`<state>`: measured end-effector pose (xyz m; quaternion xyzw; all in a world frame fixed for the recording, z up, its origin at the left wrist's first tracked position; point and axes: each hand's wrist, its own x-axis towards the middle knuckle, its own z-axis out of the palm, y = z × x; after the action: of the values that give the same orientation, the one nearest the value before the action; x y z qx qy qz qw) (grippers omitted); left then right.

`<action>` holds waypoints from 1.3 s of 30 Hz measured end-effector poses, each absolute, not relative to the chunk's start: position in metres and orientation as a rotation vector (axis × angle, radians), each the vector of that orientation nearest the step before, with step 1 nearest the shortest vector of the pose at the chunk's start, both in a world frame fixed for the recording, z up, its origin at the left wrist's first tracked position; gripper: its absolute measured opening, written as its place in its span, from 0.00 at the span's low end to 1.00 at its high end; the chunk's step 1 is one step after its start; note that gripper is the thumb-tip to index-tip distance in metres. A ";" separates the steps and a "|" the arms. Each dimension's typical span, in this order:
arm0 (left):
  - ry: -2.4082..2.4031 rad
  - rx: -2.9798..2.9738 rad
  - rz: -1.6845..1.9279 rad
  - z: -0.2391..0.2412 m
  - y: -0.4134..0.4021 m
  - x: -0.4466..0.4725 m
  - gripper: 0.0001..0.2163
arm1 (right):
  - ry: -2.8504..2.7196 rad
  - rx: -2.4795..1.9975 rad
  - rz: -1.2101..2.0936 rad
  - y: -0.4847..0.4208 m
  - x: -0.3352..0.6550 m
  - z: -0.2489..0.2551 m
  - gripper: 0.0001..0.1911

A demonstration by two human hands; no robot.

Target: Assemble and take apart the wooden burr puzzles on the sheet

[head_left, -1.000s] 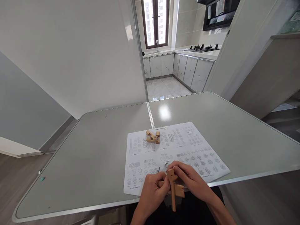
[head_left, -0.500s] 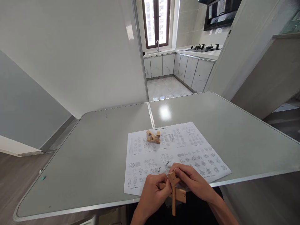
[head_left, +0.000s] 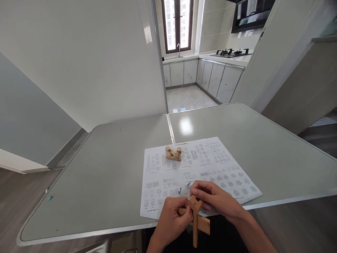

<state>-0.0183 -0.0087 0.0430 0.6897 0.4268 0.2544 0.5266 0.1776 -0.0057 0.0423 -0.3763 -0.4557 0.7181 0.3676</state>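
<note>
Both my hands hold a partly joined set of wooden puzzle sticks (head_left: 196, 219) just over the near edge of the grey table (head_left: 105, 175). My left hand (head_left: 172, 219) is closed around the left end of the crosswise sticks. My right hand (head_left: 218, 202) pinches the top of the upright stick, which hangs down below the table edge. A printed instruction sheet (head_left: 200, 172) lies on the table in front of my hands. Two or three loose wooden pieces (head_left: 173, 154) rest on the sheet's far left part.
The table has a seam down its middle and a metal rim. A white wall panel (head_left: 79, 59) stands behind it at the left. Beyond is a kitchen with cabinets (head_left: 210, 75), a hob and a window. A slanted counter side (head_left: 297, 80) rises at the right.
My hands and the joined sticks have shifted slightly down and right. The loose pieces and the sheet lie as before.
</note>
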 end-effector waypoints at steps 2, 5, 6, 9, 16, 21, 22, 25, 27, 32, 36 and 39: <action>1.032 1.655 0.626 0.042 -0.009 -0.020 0.15 | -1.093 -0.941 1.882 -0.006 0.173 0.045 0.20; 1.073 1.614 0.681 0.039 -0.008 -0.022 0.16 | -0.986 -0.926 1.886 -0.008 0.166 0.048 0.20; 1.092 1.567 0.707 0.037 -0.008 -0.024 0.16 | -0.959 -0.937 1.870 -0.009 0.163 0.050 0.20; 1.134 1.385 0.775 0.036 -0.005 -0.026 0.15 | -0.927 -1.006 1.783 -0.013 0.156 0.058 0.21; 1.099 1.253 0.868 0.037 -0.003 -0.027 0.20 | -0.943 -1.102 1.592 -0.023 0.147 0.066 0.19; 1.088 1.207 0.929 0.033 -0.006 -0.026 0.24 | -0.879 -1.065 1.673 -0.023 0.142 0.063 0.19; 1.093 1.203 0.937 0.032 -0.006 -0.026 0.25 | -0.868 -1.070 1.681 -0.023 0.141 0.064 0.19; 1.108 1.212 0.943 0.031 -0.007 -0.025 0.25 | -0.851 -1.092 1.689 -0.023 0.140 0.067 0.20; 1.113 1.224 0.940 0.031 -0.008 -0.026 0.24 | -0.851 -1.104 1.701 -0.023 0.142 0.071 0.21; 1.104 1.246 0.921 0.028 -0.008 -0.027 0.23 | -0.851 -1.177 1.739 -0.024 0.149 0.078 0.22; 1.094 1.261 0.910 0.027 -0.008 -0.028 0.23 | -0.806 -1.171 1.789 -0.024 0.149 0.076 0.22; 1.075 1.243 0.917 0.028 -0.009 -0.029 0.23 | -0.794 -1.099 1.858 -0.025 0.145 0.073 0.23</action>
<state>-0.0288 -0.0091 0.0283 0.5339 0.4617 0.3939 0.5888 0.1454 -0.0255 0.0733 -0.4360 -0.3150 0.7375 0.4083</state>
